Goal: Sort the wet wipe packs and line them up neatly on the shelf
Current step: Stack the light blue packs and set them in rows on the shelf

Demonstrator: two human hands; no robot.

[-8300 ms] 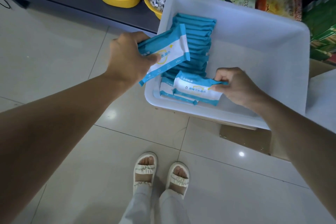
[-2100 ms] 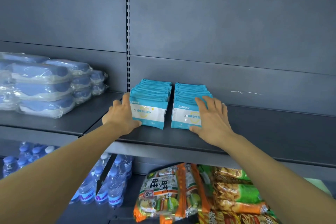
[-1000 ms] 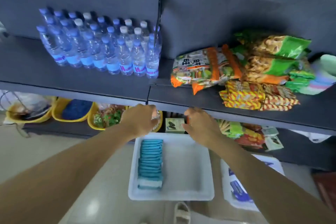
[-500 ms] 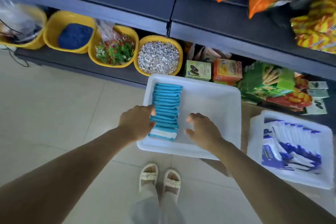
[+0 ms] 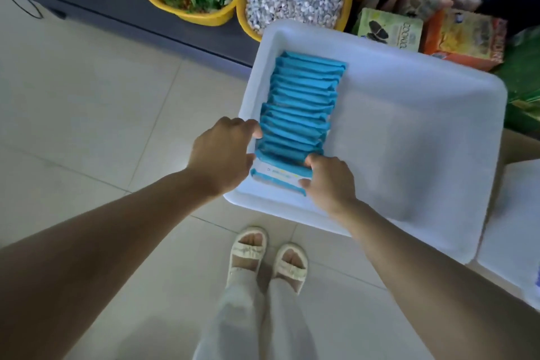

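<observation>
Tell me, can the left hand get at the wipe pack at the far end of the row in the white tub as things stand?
Probably yes. The left hand is already at the row's near left side, the white tub is open-topped, and nothing covers the far wipe pack.

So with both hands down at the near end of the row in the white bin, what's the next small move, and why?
Probably close both hands on the nearest few packs and lift them out. The left hand and right hand already bracket the near end of the row of blue wet wipe packs in the white bin.
</observation>
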